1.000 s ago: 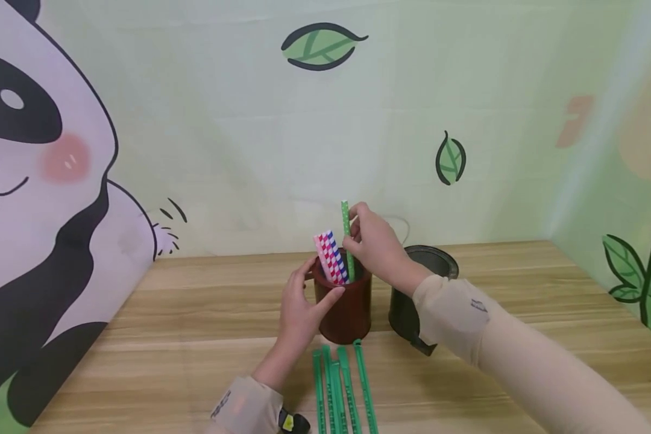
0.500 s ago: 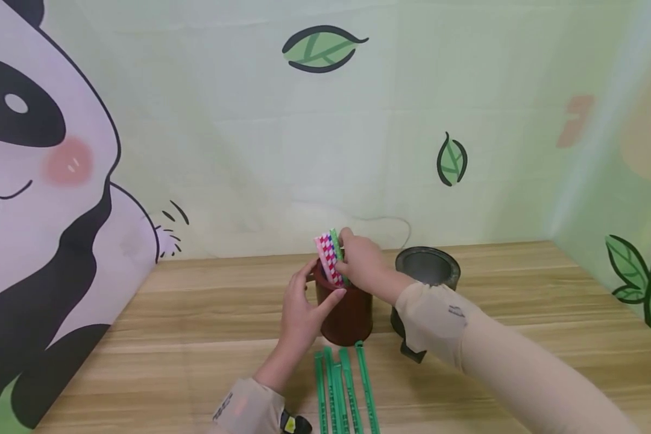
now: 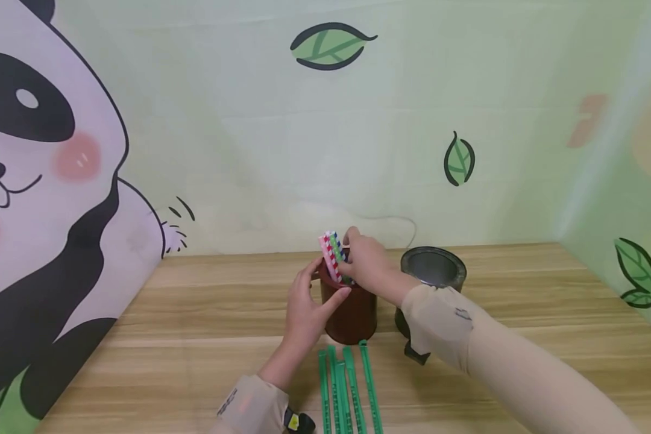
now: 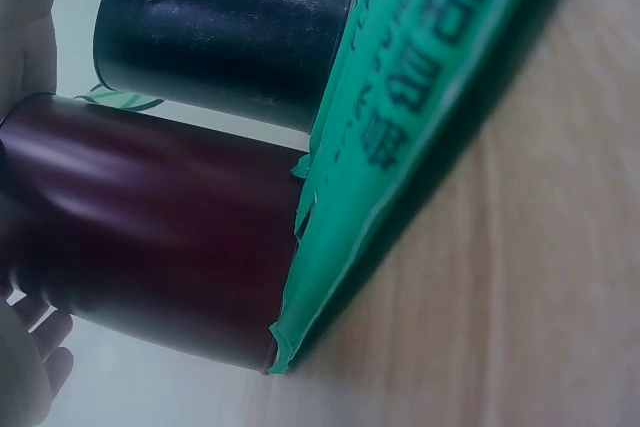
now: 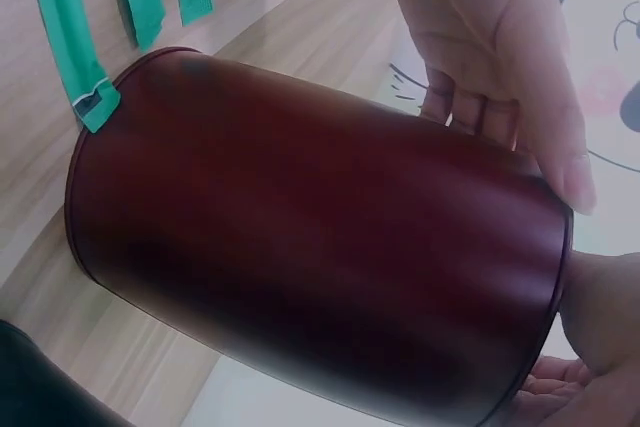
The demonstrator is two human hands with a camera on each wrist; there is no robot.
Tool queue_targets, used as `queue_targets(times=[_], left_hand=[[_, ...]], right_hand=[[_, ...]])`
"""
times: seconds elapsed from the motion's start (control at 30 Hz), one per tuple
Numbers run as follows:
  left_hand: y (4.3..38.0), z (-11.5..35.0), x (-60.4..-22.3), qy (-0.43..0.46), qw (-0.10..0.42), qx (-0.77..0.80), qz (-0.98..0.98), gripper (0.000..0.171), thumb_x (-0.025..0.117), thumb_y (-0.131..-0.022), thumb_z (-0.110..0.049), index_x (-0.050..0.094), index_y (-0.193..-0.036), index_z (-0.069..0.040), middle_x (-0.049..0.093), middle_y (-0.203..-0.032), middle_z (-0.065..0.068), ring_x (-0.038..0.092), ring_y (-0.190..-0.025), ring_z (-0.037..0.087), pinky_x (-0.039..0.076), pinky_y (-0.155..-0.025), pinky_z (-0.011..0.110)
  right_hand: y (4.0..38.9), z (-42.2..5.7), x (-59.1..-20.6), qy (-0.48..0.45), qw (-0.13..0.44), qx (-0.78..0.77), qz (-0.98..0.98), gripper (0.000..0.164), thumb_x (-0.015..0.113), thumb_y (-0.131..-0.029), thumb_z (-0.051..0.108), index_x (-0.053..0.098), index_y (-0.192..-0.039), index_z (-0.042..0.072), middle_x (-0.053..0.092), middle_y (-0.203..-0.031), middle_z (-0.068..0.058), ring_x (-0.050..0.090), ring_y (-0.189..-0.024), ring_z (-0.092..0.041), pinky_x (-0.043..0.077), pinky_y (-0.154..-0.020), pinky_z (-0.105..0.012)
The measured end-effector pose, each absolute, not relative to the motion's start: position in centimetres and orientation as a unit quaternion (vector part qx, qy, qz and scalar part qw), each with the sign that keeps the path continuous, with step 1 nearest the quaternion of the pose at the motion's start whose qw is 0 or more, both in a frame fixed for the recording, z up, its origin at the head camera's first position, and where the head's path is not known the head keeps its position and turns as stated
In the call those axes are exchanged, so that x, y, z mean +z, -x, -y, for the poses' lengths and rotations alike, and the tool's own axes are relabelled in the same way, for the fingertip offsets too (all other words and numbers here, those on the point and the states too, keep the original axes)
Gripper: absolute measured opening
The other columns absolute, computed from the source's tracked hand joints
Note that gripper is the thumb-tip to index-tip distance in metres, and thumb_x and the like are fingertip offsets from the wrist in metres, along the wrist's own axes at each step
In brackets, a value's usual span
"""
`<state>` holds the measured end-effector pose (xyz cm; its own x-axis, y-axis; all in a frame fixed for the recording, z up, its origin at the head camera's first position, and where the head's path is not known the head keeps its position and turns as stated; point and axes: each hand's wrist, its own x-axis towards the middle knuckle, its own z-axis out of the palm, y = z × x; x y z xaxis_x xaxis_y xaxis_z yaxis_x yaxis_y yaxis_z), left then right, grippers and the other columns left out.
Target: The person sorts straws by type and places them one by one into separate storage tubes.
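My left hand (image 3: 306,307) grips the dark red cup (image 3: 351,316) around its left side, thumb near the front rim. The cup stands upright on the table. Patterned paper straws (image 3: 332,256) in pink, red, green and blue lean together out of its mouth. My right hand (image 3: 371,262) is at the cup's right rim, its thumb and fingers curled against the straws; the fingertips are partly hidden. In the right wrist view, both hands meet at the rim of the cup (image 5: 320,237). Several green-wrapped straws (image 3: 340,386) lie in front of the cup.
A black cup (image 3: 459,280) stands just right of the red one, partly behind my right sleeve. A small black item with a yellow mark (image 3: 294,422) shows beside my left wrist. Behind the wooden table (image 3: 217,301) hangs a panda-print backdrop (image 3: 239,150).
My right hand has moved down and left with the green dotted straw, which now sits low among the others in the red cup. My left hand has kept its grip on the cup.
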<state>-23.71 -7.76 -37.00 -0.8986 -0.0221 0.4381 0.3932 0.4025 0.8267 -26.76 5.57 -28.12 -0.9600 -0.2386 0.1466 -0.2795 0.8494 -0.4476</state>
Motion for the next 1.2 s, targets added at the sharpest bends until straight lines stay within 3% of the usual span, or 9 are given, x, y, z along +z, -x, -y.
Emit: queue_targets(times=[0.27,0.43,0.8,1.0,1.2], left_hand=[[23.7,7.5,-36.9,0.111,0.19,-0.529,0.82,0.076,0.075,-0.08,-0.044,0.043,-0.142,-0.014,0.054,-0.134,0.008,0.051,-0.123,0.027,0.041,-0.105,0.053],[23.8,7.7,-36.8,0.112,0.188,-0.513,0.83,0.078,0.074,-0.08,-0.045,0.042,-0.144,-0.013,0.053,-0.136,0.009,0.048,-0.127,0.027,0.041,-0.105,0.052],[23.2,8.2,-36.3,0.12,0.171,-0.472,0.856,0.085,0.076,-0.079,-0.043,0.037,-0.146,-0.009,0.053,-0.136,0.011,0.047,-0.126,0.03,0.043,-0.103,0.053],[22.8,8.5,-36.3,0.101,0.152,-0.47,0.864,0.089,0.075,-0.08,-0.043,0.032,-0.148,-0.004,0.05,-0.139,0.016,0.047,-0.127,0.032,0.045,-0.101,0.053],[21.7,9.4,-36.1,0.092,0.159,-0.436,0.881,0.083,0.074,-0.082,-0.04,0.036,-0.145,-0.002,0.051,-0.138,0.018,0.049,-0.125,0.034,0.046,-0.1,0.052]], right_hand=[[26.2,-7.0,-27.8,-0.181,0.048,0.264,0.946,0.026,0.066,-0.089,0.015,0.054,-0.107,0.002,0.063,-0.084,-0.009,0.056,-0.07,-0.015,0.047,-0.059,-0.022],[25.6,-8.0,-27.4,-0.216,0.039,0.289,0.932,0.023,0.064,-0.09,0.016,0.059,-0.106,0.001,0.066,-0.092,-0.009,0.06,-0.08,-0.016,0.053,-0.067,-0.024],[23.7,-10.9,-26.0,-0.219,0.043,0.321,0.92,0.037,0.061,-0.093,0.027,0.06,-0.121,0.002,0.066,-0.111,-0.012,0.062,-0.103,-0.024,0.054,-0.09,-0.039],[23.3,-13.5,-25.4,-0.208,0.08,0.313,0.923,0.049,0.062,-0.092,0.031,0.056,-0.13,-0.001,0.059,-0.128,-0.02,0.056,-0.118,-0.034,0.049,-0.098,-0.048],[22.7,-16.0,-25.5,-0.2,0.133,0.28,0.929,0.053,0.062,-0.092,0.029,0.053,-0.13,-0.006,0.055,-0.13,-0.025,0.052,-0.122,-0.039,0.043,-0.102,-0.053]])
